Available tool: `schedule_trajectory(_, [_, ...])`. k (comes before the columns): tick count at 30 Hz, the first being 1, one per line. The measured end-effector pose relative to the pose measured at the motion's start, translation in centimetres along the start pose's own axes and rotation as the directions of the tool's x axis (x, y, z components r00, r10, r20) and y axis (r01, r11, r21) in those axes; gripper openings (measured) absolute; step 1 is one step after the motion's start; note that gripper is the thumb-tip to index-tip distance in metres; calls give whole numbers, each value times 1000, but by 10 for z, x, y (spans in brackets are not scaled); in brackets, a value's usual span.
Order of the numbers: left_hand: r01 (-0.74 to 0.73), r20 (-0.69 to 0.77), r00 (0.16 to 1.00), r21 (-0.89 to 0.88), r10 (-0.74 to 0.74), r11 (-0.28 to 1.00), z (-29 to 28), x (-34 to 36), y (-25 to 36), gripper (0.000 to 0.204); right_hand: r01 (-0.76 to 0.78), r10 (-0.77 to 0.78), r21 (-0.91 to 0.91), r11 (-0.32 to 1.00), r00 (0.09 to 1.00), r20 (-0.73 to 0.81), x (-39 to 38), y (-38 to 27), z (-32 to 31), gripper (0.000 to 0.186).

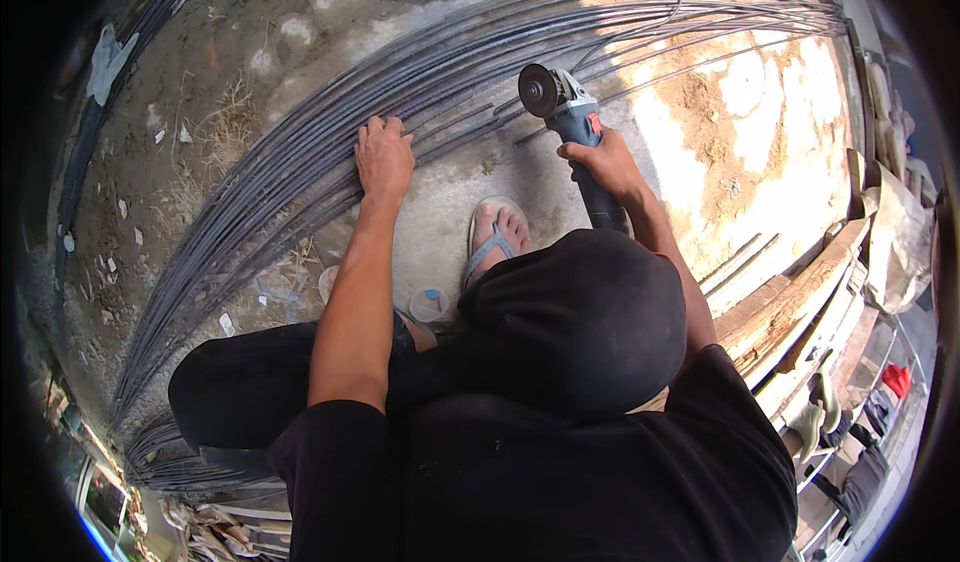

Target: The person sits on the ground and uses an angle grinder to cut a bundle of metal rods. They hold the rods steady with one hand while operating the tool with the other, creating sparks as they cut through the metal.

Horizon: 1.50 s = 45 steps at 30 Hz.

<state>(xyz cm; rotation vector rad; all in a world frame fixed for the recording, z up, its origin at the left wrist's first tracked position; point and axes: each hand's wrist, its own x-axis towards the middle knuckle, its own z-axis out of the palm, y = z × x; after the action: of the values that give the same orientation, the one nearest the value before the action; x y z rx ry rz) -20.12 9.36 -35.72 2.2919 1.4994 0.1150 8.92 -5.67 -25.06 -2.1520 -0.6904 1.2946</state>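
Observation:
My right hand (607,164) is wrapped around the body of a blue and black angle grinder (577,127) with a red switch. Its dark cutting disc (538,90) points up and away, just beyond the ends of some rods; whether it spins I cannot tell. My left hand (384,160) lies with curled fingers over a long bundle of steel rebar (300,142), gripping rods on its near side. The rods run in a curve from the lower left to the far right. Near the grinder, a short rod end (527,139) juts out beside the bundle.
My sandalled foot (495,237) rests on the concrete between my hands. A small round container (429,304) stands near it. Wooden planks (795,307) lie at the right, with clothes on a rack (865,477) behind. A plastic bag (110,62) is at the far left.

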Motion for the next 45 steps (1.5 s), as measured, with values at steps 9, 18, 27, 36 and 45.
schedule_trajectory(9, [214,53,977,-318,-208,923,6,-8,4,36,42,-51,-374,926,999,-14,49,1,20,47])
schedule_trajectory(18, [242,77,970,-351,-230,904,8,-6,0,33,-15,31,-490,872,999,24,50,-1,21,54])
schedule_trajectory(27, [268,68,962,-420,-264,867,18,-2,-4,33,-28,33,-494,869,999,0,59,-2,23,55])
schedule_trajectory(36, [227,15,971,-391,-241,892,29,-5,-10,34,-17,20,-480,877,1000,1,83,12,25,48])
schedule_trajectory(45, [294,118,956,-437,-270,850,23,-6,-6,33,40,-24,-408,912,999,43,78,-3,28,32])
